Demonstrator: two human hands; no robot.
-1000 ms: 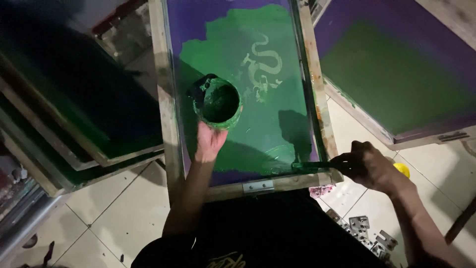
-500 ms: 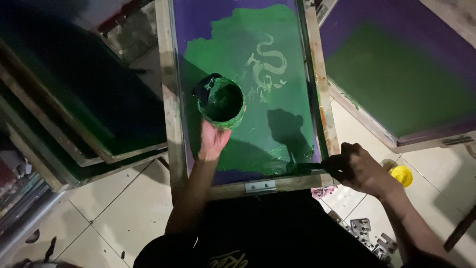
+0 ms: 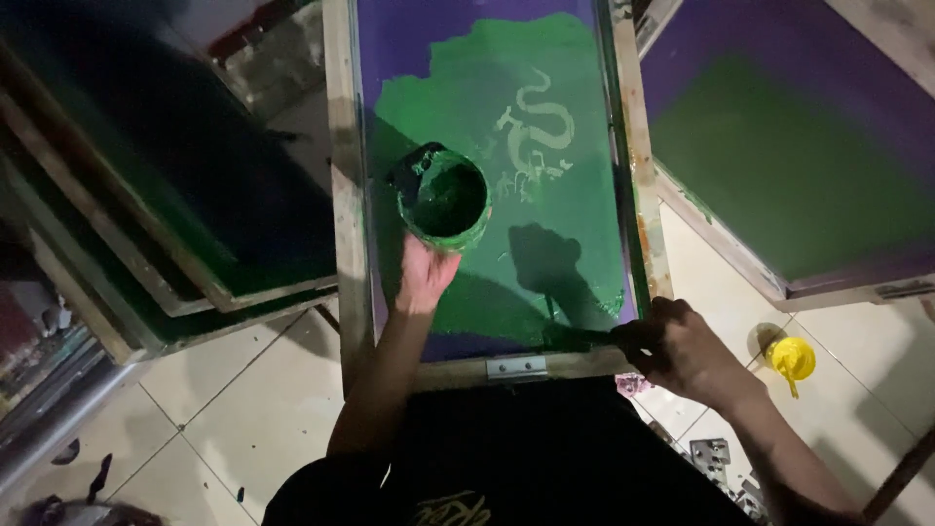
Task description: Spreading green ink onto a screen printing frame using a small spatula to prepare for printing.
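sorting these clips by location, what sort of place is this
Most likely a screen-printing workshop. A wood-framed printing screen lies flooded with green ink around a pale serpent-like stencil. The left hand holds a tub of green ink on the mesh, and more framed screens lean nearby over a tiled floor.

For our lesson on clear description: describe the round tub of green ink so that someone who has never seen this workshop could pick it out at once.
Find the wooden-framed printing screen in the middle, its purple mesh spread with green ink. On its left half stands the round tub of green ink, with the left hand at its near rim. It is the only round container on any screen; the neighbouring frames carry nothing.
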